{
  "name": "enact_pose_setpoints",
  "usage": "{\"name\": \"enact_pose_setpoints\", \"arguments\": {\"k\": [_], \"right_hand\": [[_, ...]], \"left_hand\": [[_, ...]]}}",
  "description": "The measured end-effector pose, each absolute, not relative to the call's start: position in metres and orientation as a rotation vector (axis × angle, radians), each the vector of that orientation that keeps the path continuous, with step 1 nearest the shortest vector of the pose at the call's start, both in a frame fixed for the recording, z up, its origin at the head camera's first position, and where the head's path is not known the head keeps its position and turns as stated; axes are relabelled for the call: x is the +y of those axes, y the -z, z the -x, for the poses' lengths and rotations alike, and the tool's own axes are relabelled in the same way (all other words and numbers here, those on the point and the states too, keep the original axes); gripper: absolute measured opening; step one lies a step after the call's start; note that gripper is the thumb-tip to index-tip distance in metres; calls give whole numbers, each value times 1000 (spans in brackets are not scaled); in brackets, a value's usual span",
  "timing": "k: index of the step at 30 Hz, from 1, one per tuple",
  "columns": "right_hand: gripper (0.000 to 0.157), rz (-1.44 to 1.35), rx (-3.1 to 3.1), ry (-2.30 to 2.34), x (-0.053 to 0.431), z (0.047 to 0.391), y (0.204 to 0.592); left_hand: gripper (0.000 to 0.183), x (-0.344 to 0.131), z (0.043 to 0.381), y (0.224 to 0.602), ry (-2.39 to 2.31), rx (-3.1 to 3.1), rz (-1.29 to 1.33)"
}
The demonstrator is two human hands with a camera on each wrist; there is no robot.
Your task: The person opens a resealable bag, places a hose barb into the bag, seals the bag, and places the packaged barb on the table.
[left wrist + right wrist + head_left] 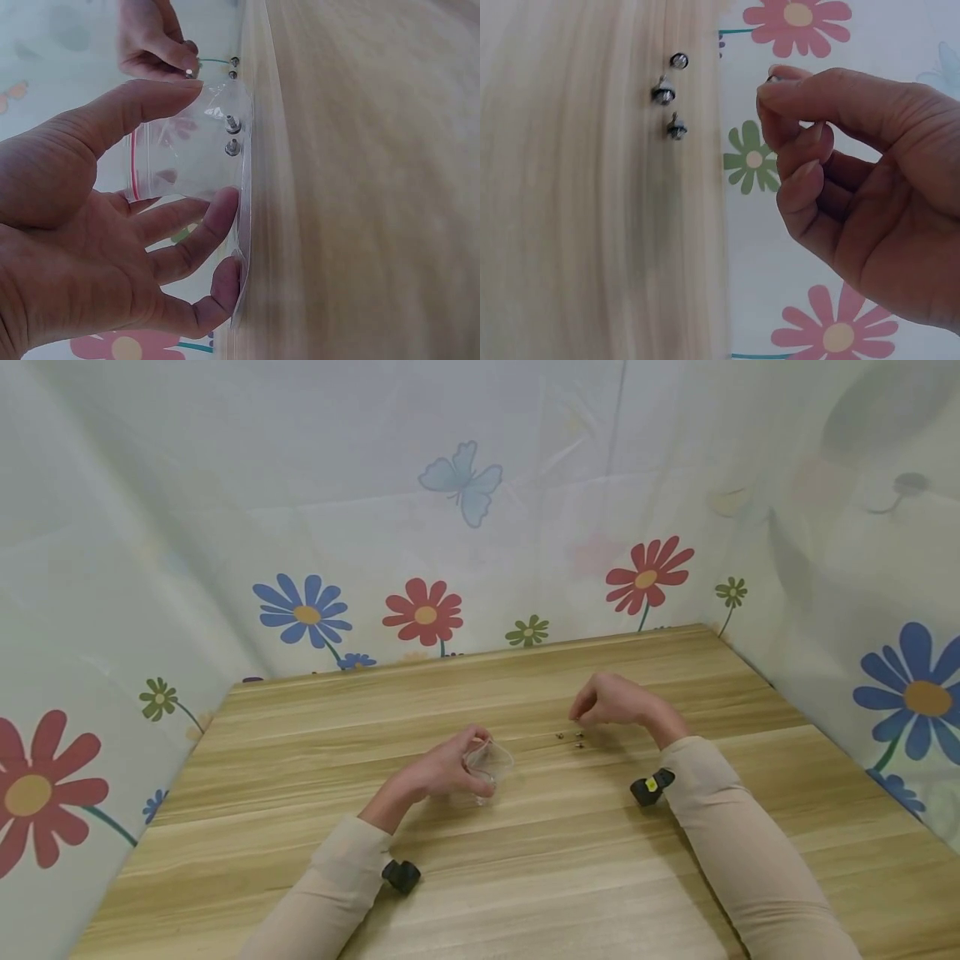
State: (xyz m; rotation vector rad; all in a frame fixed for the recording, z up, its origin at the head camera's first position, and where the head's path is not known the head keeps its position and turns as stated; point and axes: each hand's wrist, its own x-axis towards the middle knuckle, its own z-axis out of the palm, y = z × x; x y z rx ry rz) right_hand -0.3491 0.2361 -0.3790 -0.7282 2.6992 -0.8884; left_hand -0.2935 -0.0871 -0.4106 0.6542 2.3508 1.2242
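My left hand (453, 766) holds a clear zip bag (491, 762) near the middle of the table. In the left wrist view the bag (191, 146) has a red line along its seal, and two small screws (232, 135) show through the plastic. The bag lies between thumb and fingers, its mouth spread. My right hand (611, 700) is raised just over the wood and pinches a small screw (772, 78) between thumb and index finger, mostly hidden by the fingertips. Three more screws (664, 94) with washers lie on the table, left of that hand.
The wood-grain table (300, 760) ends at the back against a white curtain (525, 543) printed with flowers and a butterfly. More curtain hangs on both sides. A black wrist camera (402, 877) sits on the left sleeve and another camera (651, 787) on the right.
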Motion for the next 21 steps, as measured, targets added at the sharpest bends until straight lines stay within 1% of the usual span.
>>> {"name": "enact_pose_setpoints", "arguments": {"k": [11,21], "right_hand": [[11,807,2586,1053,221,338,367],[9,865,2506,1130,203,334,369]], "left_hand": [[69,-87,294,411,-1225,2343,-662],[70,-87,293,409,-1223,2349,-635]]}}
